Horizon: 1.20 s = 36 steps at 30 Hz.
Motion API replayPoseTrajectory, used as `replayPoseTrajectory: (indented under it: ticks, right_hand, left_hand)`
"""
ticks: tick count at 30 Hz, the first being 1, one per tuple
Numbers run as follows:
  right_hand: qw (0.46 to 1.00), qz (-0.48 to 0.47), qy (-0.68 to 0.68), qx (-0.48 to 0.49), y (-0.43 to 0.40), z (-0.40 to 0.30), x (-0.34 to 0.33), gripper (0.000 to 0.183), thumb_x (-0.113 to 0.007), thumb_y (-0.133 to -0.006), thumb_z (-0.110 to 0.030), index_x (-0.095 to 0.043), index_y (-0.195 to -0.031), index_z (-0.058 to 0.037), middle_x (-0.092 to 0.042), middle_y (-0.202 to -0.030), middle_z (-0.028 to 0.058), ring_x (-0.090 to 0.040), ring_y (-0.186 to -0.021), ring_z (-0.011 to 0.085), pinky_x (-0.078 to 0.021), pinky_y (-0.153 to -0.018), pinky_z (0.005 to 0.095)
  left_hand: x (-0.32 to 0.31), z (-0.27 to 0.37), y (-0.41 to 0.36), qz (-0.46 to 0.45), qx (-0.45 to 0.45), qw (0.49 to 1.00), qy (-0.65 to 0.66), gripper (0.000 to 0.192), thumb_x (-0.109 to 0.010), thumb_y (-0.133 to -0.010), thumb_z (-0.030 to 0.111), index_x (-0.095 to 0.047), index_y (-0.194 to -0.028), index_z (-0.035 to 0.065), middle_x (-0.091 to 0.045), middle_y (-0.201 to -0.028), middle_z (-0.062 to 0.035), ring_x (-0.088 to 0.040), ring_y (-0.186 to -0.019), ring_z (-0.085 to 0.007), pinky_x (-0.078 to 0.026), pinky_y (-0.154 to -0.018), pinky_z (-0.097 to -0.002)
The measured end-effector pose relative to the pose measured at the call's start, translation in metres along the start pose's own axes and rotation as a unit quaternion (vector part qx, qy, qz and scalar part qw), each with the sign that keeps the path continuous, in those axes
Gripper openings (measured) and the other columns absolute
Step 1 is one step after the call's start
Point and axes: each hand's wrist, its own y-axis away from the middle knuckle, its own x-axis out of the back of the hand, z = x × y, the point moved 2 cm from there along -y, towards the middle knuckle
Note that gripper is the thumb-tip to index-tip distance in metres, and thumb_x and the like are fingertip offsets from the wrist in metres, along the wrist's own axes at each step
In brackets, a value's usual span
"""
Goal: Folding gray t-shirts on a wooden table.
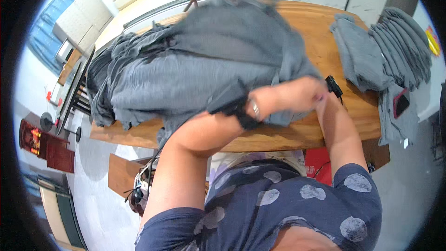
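Grey cloth (195, 80) lies bunched in a wide heap over the wooden table (264, 143), its upper folds blurred by motion. My left hand (296, 94) reaches across to the right, its fingers curled at the cloth's right edge and apparently gripping it. A black device (228, 99) and a silver bracelet (255, 109) are on the left wrist. My right hand (321, 92) meets the left one and is mostly hidden behind it, so its grip is unclear. Another black device (333, 85) sits at the right wrist.
Folded grey cloths (400, 48) are stacked to the right, beside another folded grey piece (359, 55). A phone with a red edge (401, 103) rests on grey cloth beyond the table's right edge. A wooden stool (123, 172) and a bundle of cables (139, 191) are below left.
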Motion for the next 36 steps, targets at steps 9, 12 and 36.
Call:
replayPoseTrajectory:
  ticks: [9,12,36]
  right_hand:
    - [0.979,-0.105,-0.137,-0.104,0.019,-0.042,-0.009,0.058,-0.063,-0.088,-0.040,-0.046,-0.131,-0.0059,-0.054,-0.126,0.0130,-0.055,-0.110,0.0234,-0.0447,-0.092,0.0323]
    - [0.966,-0.131,0.187,0.119,0.033,-0.054,-0.037,0.091,-0.079,-0.069,-0.045,-0.038,-0.139,-0.0050,-0.043,-0.137,0.0205,-0.044,-0.125,0.0334,-0.0376,-0.103,0.0396]
    - [0.890,0.251,0.379,-0.043,0.009,0.001,0.071,0.038,-0.071,-0.069,-0.022,-0.064,-0.104,-0.0101,-0.063,-0.101,0.0175,-0.060,-0.094,0.0370,-0.0484,-0.080,0.0433]
  left_hand:
    - [0.076,0.002,0.147,0.166,0.226,0.901,-0.331,0.042,-0.072,-0.073,0.007,-0.059,-0.113,0.0078,-0.056,-0.121,-0.0130,-0.050,-0.116,-0.0324,-0.040,-0.099,-0.0418]
    - [0.122,-0.004,0.223,0.167,0.362,0.774,-0.492,0.065,-0.077,-0.068,0.011,-0.050,-0.127,0.0086,-0.050,-0.127,-0.0165,-0.044,-0.122,-0.0351,-0.035,-0.102,-0.0444]
    - [-0.027,0.014,0.109,-0.020,0.214,0.970,0.112,0.012,-0.064,-0.082,0.006,-0.057,-0.091,0.0032,-0.059,-0.083,-0.0131,-0.059,-0.075,-0.0243,-0.048,-0.070,-0.0332]
